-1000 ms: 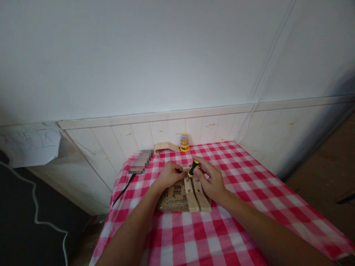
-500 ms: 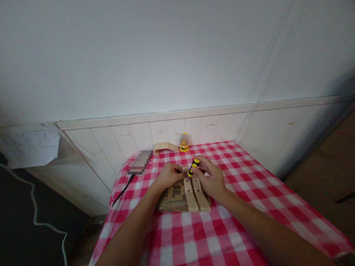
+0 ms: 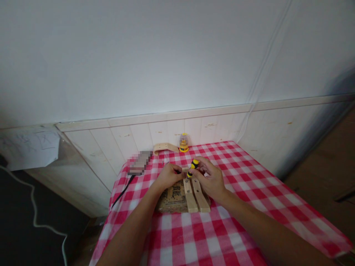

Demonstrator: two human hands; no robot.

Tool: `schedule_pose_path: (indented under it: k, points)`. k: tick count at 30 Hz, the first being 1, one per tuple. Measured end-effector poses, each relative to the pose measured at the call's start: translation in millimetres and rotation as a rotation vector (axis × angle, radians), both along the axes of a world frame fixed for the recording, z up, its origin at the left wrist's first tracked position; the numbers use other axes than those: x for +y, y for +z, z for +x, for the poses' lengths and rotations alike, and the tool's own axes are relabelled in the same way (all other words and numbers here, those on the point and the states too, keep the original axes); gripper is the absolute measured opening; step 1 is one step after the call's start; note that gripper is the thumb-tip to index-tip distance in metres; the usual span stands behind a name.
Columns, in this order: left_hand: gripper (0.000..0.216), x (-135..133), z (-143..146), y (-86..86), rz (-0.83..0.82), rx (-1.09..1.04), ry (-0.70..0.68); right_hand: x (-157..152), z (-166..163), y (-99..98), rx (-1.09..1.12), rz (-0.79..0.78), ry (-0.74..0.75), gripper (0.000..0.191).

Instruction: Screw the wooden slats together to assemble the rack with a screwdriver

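My right hand (image 3: 210, 180) is clamped on the screwdriver (image 3: 192, 167), tip down on the left slat (image 3: 190, 194), mid-table. My left hand (image 3: 167, 176) rests on the carved block (image 3: 173, 197) beside the tip, fingers curled; I can't tell if they pinch anything. Bit holder (image 3: 183, 142) and curved wood (image 3: 165, 147) sit by the wall.

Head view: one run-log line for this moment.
right hand: holds screwdriver, tip down at wooden slat | left hand: on slat's far end | surface: red-checked tablecloth
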State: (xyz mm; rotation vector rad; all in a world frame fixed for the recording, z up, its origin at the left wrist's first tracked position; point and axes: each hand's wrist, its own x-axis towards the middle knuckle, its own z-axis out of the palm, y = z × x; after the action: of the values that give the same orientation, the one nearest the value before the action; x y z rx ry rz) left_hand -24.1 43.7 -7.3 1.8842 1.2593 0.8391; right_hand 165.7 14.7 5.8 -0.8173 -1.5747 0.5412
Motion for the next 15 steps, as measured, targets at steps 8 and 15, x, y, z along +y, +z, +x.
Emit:
schedule_pose_path:
  k: [8,15]
  points:
    - [0.027,-1.6,0.8,2.4,0.0,-0.021,-0.009,-5.3,2.2,-0.6,-0.034,0.025,0.072,0.035]
    - [0.028,-2.7,1.8,4.7,0.009,0.01,0.01,-5.9,2.7,-1.7,-0.027,0.035,0.132,0.037]
